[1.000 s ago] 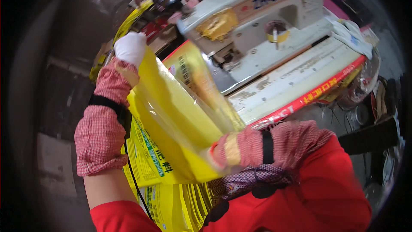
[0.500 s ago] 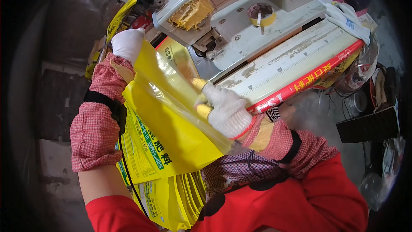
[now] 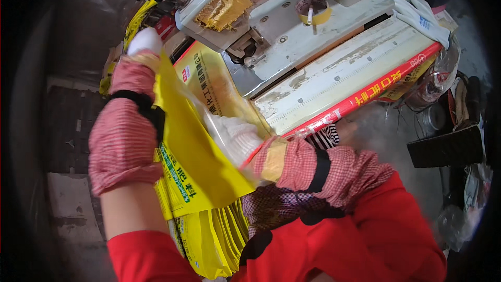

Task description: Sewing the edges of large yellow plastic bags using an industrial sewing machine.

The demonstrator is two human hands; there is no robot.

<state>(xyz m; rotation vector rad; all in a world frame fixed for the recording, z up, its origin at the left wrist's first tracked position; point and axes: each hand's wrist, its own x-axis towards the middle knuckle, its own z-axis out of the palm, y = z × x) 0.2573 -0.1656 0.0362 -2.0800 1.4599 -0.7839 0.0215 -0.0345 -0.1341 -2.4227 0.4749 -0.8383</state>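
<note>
One bag-sewing machine [image 3: 313,26], cream, on a worn bench with a red-edged ruler strip [image 3: 360,96]. One stack of yellow printed sacks [image 3: 209,230] on the lap. One yellow sack [image 3: 193,146], lifted off the stack, upper end near the machine's head, not yet under it; its mouth looks unstitched. Left hand [image 3: 143,42], white-gloved, closed on the sack's top corner. Right hand [image 3: 237,136], gloved, fingers flat, pushed inside the clear liner.
</note>
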